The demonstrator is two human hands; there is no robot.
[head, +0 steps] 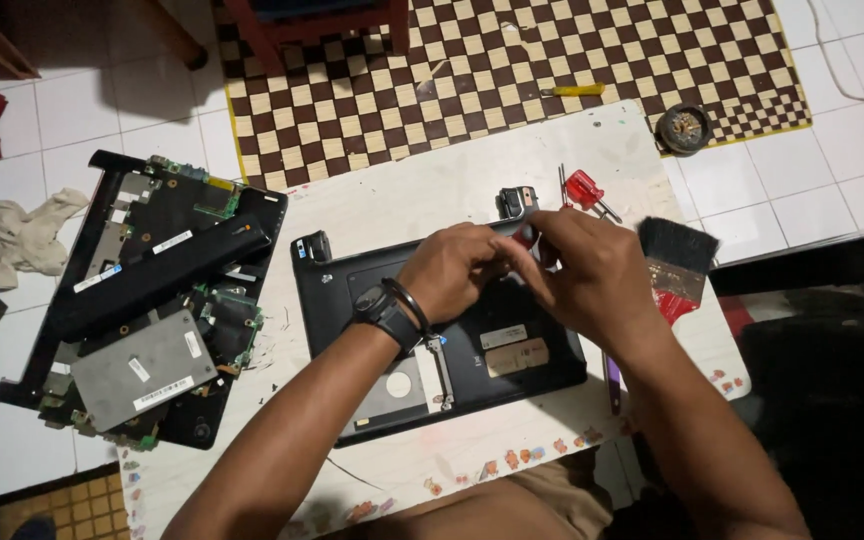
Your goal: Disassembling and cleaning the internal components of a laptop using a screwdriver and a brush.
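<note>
A black laptop base (512, 350) lies bottom up on the white tabletop (402, 200), with an open drive bay (402, 385) near me. Both hands meet over its far edge. My right hand (587, 280) is closed around a small red-handled tool (524, 236), of which only the red end shows. My left hand (452, 270), with a black watch and a bracelet on the wrist, is curled against the same spot. Its fingertips are hidden, so what it grips is unclear.
A red-handled screwdriver (584, 188) and a small black part (517, 200) lie beyond the hands, a black brush (677, 262) to the right. At left sits a stripped laptop chassis (142, 300) with a long black battery (157, 280). A yellow screwdriver (572, 90) and a round tin (684, 127) rest on the checkered mat (512, 60).
</note>
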